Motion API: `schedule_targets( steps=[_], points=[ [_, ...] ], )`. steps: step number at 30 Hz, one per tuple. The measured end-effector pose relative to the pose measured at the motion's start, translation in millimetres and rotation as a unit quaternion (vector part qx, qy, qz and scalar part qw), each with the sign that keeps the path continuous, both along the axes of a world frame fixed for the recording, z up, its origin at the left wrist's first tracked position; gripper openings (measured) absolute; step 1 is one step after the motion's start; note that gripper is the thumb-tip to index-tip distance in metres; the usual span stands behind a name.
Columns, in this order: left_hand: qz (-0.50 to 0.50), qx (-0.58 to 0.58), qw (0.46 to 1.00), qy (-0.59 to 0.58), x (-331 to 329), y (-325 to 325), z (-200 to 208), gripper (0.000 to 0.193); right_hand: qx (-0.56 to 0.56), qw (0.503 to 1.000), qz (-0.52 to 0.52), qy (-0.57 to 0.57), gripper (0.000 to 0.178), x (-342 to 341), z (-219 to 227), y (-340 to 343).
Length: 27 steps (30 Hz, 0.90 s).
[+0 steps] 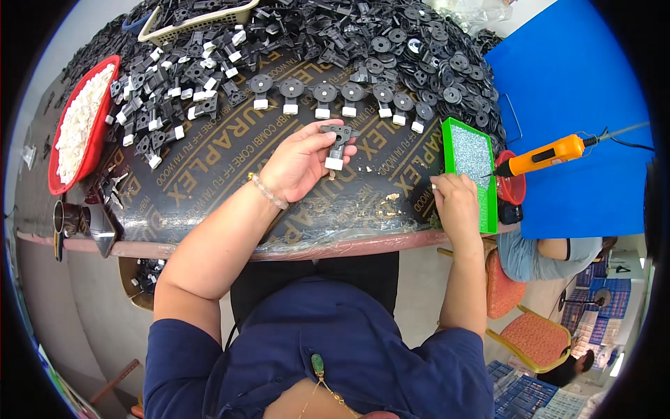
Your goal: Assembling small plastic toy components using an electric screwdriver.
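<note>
My left hand (296, 164) is closed on a black plastic bracket (340, 136) with a white block at its lower end. The thumb lies across the bracket's top, and the fingers are behind it. At the left edge of a green tray (449, 143) full of small silvery pieces (471, 150), my right hand (458, 206) has its fingers drawn together. What they hold, if anything, is too small to make out. Just right of that hand, an orange electric screwdriver (548, 155) points its tip over the tray. A row of black brackets with round discs (324, 93) and white ends lies beyond my left hand.
A red basket (100, 133) of white pieces stands at the left. Loose white-tipped brackets (202, 98) and a heap of black discs (447, 70) cover the far side. A small red bowl (515, 188) sits beside the tray, before a blue panel (579, 126). Another person's sleeve (520, 255) shows at the right.
</note>
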State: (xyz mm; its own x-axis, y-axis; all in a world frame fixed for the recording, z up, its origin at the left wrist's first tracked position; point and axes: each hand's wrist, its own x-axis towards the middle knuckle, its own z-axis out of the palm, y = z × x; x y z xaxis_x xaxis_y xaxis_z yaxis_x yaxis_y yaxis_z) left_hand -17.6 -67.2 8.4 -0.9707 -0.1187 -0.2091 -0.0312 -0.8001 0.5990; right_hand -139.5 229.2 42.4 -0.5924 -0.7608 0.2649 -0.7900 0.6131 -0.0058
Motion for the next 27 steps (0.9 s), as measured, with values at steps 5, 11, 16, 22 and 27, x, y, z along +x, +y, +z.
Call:
schedule_targets(
  steps=[5,11,16,22,27],
  points=[
    [0.008,-0.034,0.999,0.006,-3,1,0,0.037,-0.058,0.997,0.046,-0.013,0.021,-16,19,-2],
    [0.009,-0.044,0.999,0.005,2,-5,0,0.038,-0.171,0.817,-0.050,-0.548,0.013,-35,90,78],
    [0.000,-0.064,0.998,-0.001,-2,3,3,0.037,-0.320,0.869,-0.281,-0.253,0.009,-126,64,169],
    [-0.015,-0.092,0.996,-0.004,-7,-1,-4,0.037,-0.140,0.894,-0.143,-0.400,0.027,-236,-26,192],
    [0.010,-0.110,0.994,-0.001,-5,-7,-4,0.035,-0.140,0.936,-0.177,-0.269,0.023,-239,-39,175]
  ],
)
